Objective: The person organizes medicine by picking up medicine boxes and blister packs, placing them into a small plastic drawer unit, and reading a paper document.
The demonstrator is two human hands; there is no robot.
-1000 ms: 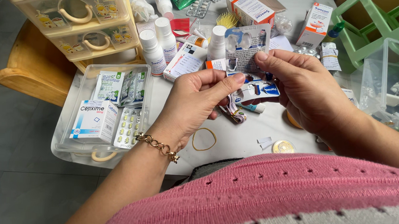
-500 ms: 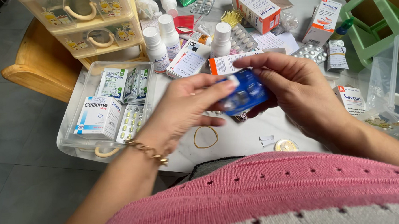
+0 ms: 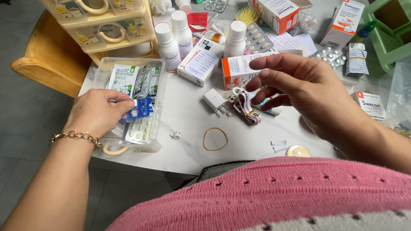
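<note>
**While over the clear tray, blue pill strip pinched in left grip**

Left hand (image 3: 97, 111) closed on a blue pill strip (image 3: 139, 109), pinched between thumb and fingertips at the strip's left end. Strip held low over the clear tray (image 3: 159, 104), just right of the grip. Directly beneath the strip, a sheet of yellow-green pills (image 3: 139, 129); just beyond the grip, white and green sachets (image 3: 134, 80) standing in the tray. Gold bracelet (image 3: 75, 136) on the wrist behind the grip.

Right hand (image 3: 303, 94) open and empty, fingers spread and loosely curled, hovering above the bench (image 3: 186, 124), well apart from the left. Just left of and below its fingertips, a bundled striped cord (image 3: 245, 108); further left, a white plug (image 3: 215, 100). Nearer the body, between the two hands, a rubber band (image 3: 215, 138) flat on the bench. Beyond the right fingertips, an orange and white box (image 3: 237, 70), three white bottles (image 3: 168, 47) and loose silver pill sheets (image 3: 328, 55). Far left, beyond the tray, a small drawer unit (image 3: 103, 18).
</note>
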